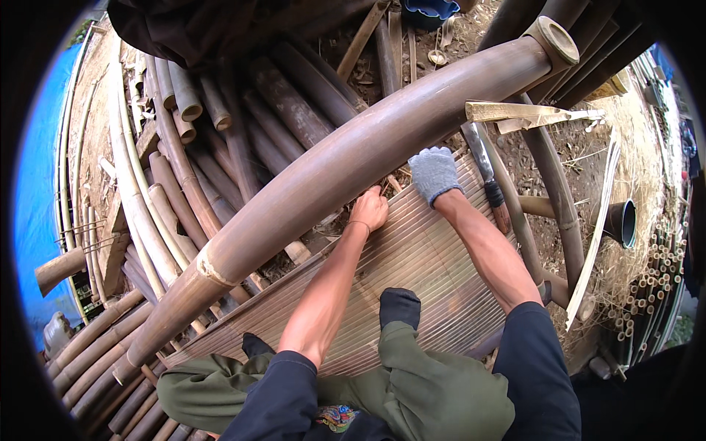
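A thick brown bamboo pole crosses diagonally above my hands, from lower left to upper right. My bare left hand is closed at the left edge of a slatted bamboo panel; what its fingers hold, if anything, is hidden. In a grey knitted glove, my right hand rests at the panel's far end, just below the pole. Its fingers look curled down, and whatever lies under them is out of sight. Right of the glove lies a long knife with a dark-wrapped handle.
Cut bamboo poles crowd the left side, with more stacked at lower left. Split bamboo pieces jut out at upper right. A bundle of thin bamboo tubes lies far right. A blue tarp borders the left. My foot rests on the panel.
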A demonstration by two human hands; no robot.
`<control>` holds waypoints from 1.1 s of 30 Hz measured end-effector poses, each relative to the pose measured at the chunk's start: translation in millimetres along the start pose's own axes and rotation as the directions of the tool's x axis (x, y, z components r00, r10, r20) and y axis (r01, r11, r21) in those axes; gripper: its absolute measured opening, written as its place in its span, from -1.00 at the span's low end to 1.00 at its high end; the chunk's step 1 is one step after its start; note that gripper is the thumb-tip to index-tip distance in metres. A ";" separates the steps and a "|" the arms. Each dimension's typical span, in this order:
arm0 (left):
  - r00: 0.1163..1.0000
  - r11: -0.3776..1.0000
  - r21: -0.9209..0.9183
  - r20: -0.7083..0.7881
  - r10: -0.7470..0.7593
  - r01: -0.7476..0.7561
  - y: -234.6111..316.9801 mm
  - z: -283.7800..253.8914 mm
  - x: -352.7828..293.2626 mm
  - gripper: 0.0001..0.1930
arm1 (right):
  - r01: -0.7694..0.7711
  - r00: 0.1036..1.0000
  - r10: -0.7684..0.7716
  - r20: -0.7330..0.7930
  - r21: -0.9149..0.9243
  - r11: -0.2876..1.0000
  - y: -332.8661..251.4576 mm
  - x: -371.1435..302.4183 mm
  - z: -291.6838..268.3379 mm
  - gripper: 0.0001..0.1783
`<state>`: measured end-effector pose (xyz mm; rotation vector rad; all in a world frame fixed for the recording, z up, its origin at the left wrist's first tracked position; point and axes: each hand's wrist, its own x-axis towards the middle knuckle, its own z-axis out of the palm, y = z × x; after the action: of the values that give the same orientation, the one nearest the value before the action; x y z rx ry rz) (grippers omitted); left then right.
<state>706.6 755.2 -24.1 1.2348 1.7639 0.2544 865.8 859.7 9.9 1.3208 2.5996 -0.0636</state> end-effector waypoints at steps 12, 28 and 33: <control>0.911 0.981 -0.145 -0.372 -0.178 0.132 -6.2 32.3 3.6 -0.74 | 0.129 0.887 -0.285 0.363 0.400 0.908 -1.4 19.3 13.1 -0.67; 0.993 0.811 -0.572 -0.086 0.086 -0.120 30.2 -12.8 -27.4 -0.65 | 0.076 0.911 0.411 -0.011 0.987 -0.143 38.6 -181.6 -96.8 -0.81; 0.969 0.983 -0.133 -0.197 -0.151 0.126 20.9 12.2 -27.4 -0.54 | 0.584 0.560 0.817 0.136 0.635 -0.506 127.4 -273.0 -107.8 -0.80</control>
<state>730.8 738.6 -2.1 1.0240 1.9736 0.4130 1104.3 734.1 182.4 -0.9223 -0.3808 1.1939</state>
